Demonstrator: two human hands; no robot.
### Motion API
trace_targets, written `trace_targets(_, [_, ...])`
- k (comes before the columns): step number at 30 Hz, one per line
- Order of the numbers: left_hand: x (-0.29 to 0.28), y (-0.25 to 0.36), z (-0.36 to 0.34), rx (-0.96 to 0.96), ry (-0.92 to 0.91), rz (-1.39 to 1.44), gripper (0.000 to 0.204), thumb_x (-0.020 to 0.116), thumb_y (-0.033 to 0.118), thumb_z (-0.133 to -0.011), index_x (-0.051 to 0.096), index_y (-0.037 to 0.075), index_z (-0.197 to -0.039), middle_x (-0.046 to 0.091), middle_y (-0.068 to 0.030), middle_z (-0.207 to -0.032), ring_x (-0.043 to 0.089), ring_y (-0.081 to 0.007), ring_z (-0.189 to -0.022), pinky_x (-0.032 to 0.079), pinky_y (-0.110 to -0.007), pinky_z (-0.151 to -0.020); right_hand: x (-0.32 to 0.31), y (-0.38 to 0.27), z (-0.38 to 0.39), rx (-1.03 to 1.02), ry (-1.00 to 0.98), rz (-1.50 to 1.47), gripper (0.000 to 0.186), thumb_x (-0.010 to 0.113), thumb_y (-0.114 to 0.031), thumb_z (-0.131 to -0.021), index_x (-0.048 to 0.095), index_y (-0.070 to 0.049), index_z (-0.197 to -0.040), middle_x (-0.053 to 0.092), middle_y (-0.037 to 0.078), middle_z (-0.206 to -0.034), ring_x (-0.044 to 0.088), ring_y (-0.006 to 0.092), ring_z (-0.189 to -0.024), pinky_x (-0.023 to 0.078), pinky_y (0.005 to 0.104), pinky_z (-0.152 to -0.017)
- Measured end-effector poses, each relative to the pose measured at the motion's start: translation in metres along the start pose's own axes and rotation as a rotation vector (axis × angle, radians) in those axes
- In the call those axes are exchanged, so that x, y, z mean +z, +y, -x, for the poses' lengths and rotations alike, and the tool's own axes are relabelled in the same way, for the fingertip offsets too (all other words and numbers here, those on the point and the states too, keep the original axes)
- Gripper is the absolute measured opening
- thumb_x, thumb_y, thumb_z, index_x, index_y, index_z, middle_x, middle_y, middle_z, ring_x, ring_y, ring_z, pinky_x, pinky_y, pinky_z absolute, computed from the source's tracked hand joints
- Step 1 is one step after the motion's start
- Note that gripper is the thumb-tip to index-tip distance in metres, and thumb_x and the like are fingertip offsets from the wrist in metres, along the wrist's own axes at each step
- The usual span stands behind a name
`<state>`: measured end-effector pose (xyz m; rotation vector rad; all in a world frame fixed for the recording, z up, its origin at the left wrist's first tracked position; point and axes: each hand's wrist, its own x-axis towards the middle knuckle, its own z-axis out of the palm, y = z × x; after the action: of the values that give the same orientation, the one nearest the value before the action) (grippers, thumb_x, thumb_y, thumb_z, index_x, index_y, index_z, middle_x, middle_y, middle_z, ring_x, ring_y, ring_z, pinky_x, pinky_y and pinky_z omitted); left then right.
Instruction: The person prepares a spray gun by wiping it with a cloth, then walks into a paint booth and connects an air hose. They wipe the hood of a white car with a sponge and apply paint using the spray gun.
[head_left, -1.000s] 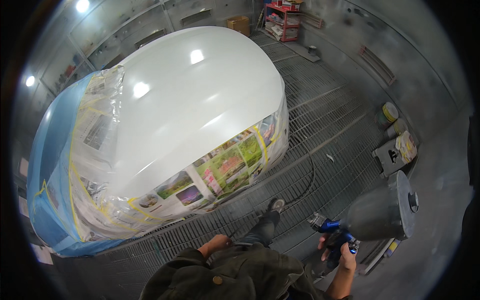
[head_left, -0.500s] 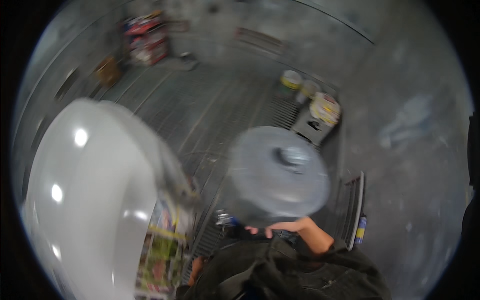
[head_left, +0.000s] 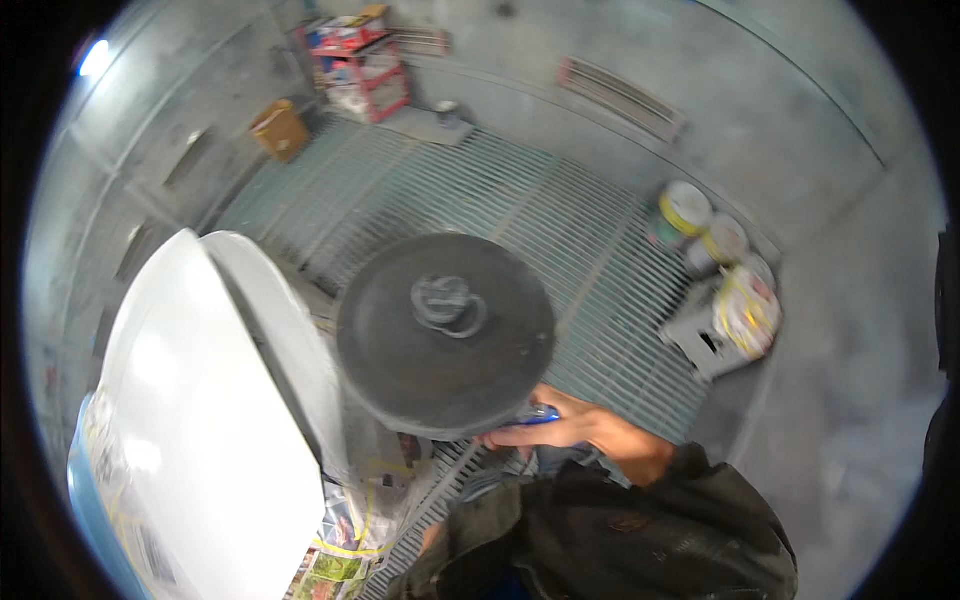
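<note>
A vehicle paint booth: grated floor (head_left: 560,230), masked car (head_left: 200,420), paint cans (head_left: 700,225).

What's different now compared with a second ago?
The view has swung from the masked white car body toward the grated floor. The spray gun, held low a second ago, has come up: its dark round cup lid now fills the middle. The right hand still grips it. The paint cans stayed put.

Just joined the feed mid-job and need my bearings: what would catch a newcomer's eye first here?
First, the dark round cup lid of a spray gun, filling the centre right under the camera, gripped from below by the right hand. Next, the glossy white car panel at lower left, edged with masking paper. Paint cans stand at the right edge of the floor grating.
</note>
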<state>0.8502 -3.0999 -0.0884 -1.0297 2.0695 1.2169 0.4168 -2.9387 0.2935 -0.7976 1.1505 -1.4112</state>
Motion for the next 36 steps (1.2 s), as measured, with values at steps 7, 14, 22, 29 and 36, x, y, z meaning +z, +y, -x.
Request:
trace_targets(7, [0.008, 0.123, -0.025, -0.041, 0.051, 0.074, 0.040, 0.056, 0.036, -0.087, 0.071, 0.008, -0.110, 0.069, -0.0228, -0.101, 0.063, -0.0447, -0.096, 0.049, -0.052, -0.082, -0.128, -0.069, -0.054, 0.160, -0.121, -0.389, 0.038, 0.071, -0.014, -0.088, 0.058, -0.003, -0.122, 0.066, 0.015, -0.106, 0.067, 0.0221, -0.091, 0.058, 0.0292, -0.060])
trace_targets(14, [0.040, 0.200, -0.054, -0.134, -0.130, 0.048, 0.034, 0.061, 0.033, -0.084, 0.073, 0.007, -0.102, 0.072, -0.0188, -0.094, 0.067, -0.0403, -0.090, 0.052, -0.048, -0.077, -0.203, -0.096, -0.130, -0.090, -0.266, -0.173, 0.067, 0.069, -0.019, -0.089, 0.034, -0.006, -0.145, 0.062, 0.018, -0.106, 0.065, 0.0259, -0.089, 0.059, 0.0332, -0.056])
trace_targets(22, [0.016, 0.276, -0.147, -0.191, -0.084, 0.194, 0.034, 0.062, 0.033, -0.084, 0.073, 0.007, -0.102, 0.072, -0.0183, -0.093, 0.067, -0.0397, -0.089, 0.052, -0.048, -0.077, -0.260, -0.128, -0.259, -0.045, -0.327, -0.027, 0.061, 0.068, -0.034, -0.091, 0.043, -0.001, -0.135, 0.062, 0.016, -0.102, 0.065, 0.0261, -0.089, 0.059, 0.0333, -0.053])
trace_targets(29, [-0.098, 0.351, -0.273, -0.156, 0.065, 0.261, 0.033, 0.063, 0.033, -0.083, 0.074, 0.007, -0.101, 0.072, -0.0180, -0.092, 0.068, -0.0391, -0.089, 0.052, -0.047, -0.077, -0.320, -0.181, -0.376, 0.075, -0.363, 0.057, 0.076, 0.071, -0.036, -0.086, 0.032, -0.002, -0.141, 0.061, 0.013, -0.101, 0.064, 0.0264, -0.090, 0.058, 0.0337, -0.052])
trace_targets(36, [-0.132, 0.405, -0.303, -0.213, 0.068, 0.378, 0.033, 0.063, 0.033, -0.083, 0.074, 0.007, -0.100, 0.072, -0.0176, -0.091, 0.068, -0.0385, -0.088, 0.053, -0.047, -0.076, -0.352, -0.216, -0.490, 0.031, -0.448, 0.060, 0.041, 0.059, -0.007, -0.090, 0.048, 0.003, -0.128, 0.062, 0.017, -0.104, 0.066, 0.0262, -0.092, 0.060, 0.0336, -0.059])
